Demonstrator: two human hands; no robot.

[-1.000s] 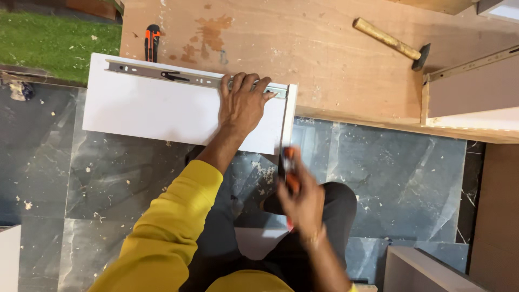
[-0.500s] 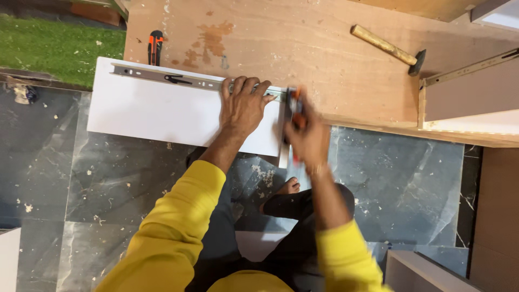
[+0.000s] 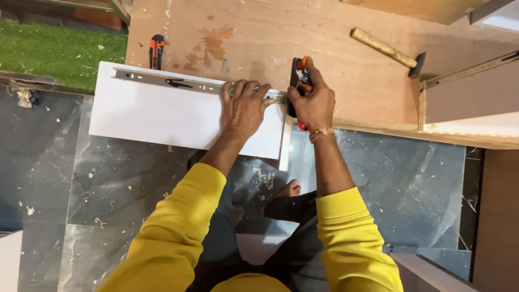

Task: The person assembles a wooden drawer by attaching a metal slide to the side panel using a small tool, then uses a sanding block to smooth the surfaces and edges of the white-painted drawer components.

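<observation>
A white panel (image 3: 157, 113) lies half on a plywood sheet (image 3: 259, 38), half over the dark tiled floor. A metal drawer slide (image 3: 173, 82) runs along its far edge. My left hand (image 3: 244, 105) presses flat on the panel and the slide's right end. My right hand (image 3: 312, 100) grips a black and orange power drill (image 3: 300, 73) at the panel's right end, pointing at the slide's end. Both sleeves are yellow.
A wooden-handled hammer (image 3: 386, 51) lies on the plywood at upper right. An orange and black utility knife (image 3: 157, 51) lies beyond the panel's left part. A wooden drawer box (image 3: 470, 105) with a slide stands at right. Grass (image 3: 54, 51) shows upper left. My bare foot (image 3: 289, 190) rests on the floor.
My right hand has carried the drill up from near my lap to the right end of the panel. The left hand has stayed pressed on the slide.
</observation>
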